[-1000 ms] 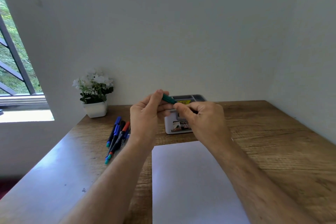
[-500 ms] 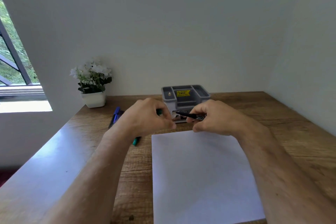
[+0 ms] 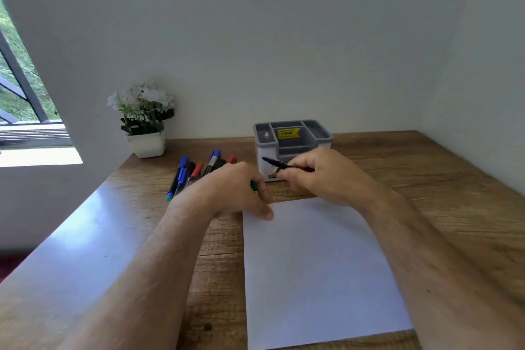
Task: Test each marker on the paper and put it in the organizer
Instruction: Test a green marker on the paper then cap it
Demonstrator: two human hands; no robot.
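Both forearms reach forward over the brown wooden table (image 3: 426, 179). The left hand (image 3: 235, 190) lies knuckles-up at the far left corner of the white sheet of paper (image 3: 315, 270), its thumb tip resting on the paper's edge and its fingers curled round a small green marker cap (image 3: 253, 185), of which only a sliver shows. The right hand (image 3: 326, 176) hovers just beyond the paper's far edge, its fingertips pinching a thin black uncapped marker (image 3: 279, 163) that lies almost level, tip pointing left and raised above the table. Directly behind it stands the grey plastic desk organizer (image 3: 292, 139) with a yellow price sticker. A loose bunch of blue, red and black markers (image 3: 196, 172) lies on the table left of the left hand. A white pot of white flowers (image 3: 145, 122) stands against the wall.
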